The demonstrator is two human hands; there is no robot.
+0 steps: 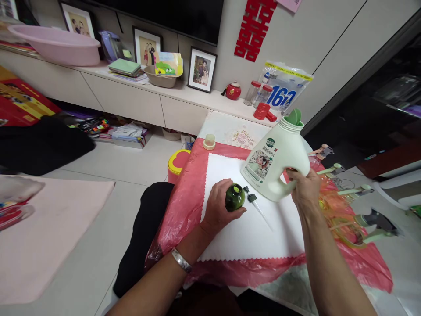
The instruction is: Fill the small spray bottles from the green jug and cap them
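Observation:
My left hand (pixel 217 205) is wrapped round a small dark green bottle (pixel 234 199) whose open mouth faces up. In my right hand (pixel 304 186) is the handle of a large pale green detergent jug (pixel 274 158), uncapped, with a green pouring spout (pixel 294 116) at its neck. The jug stands or hovers over the white scalloped mat (pixel 226 239); I cannot tell if its base touches. A dropper cap with a clear tube (pixel 259 210) lies on the mat between bottle and jug, beside a small dark piece (pixel 246 189). A translucent cap (pixel 209 141) sits at the far left table corner.
Several spray bottles (pixel 348 219) with trigger heads crowd the table's right side. Red plastic sheeting (pixel 184 193) covers the table under the mat. Behind are glass jars (pixel 252 93), red lids (pixel 262 111) and a printed plastic bag (pixel 279 90) on the cabinet. A yellow-topped stool (pixel 178 161) stands left.

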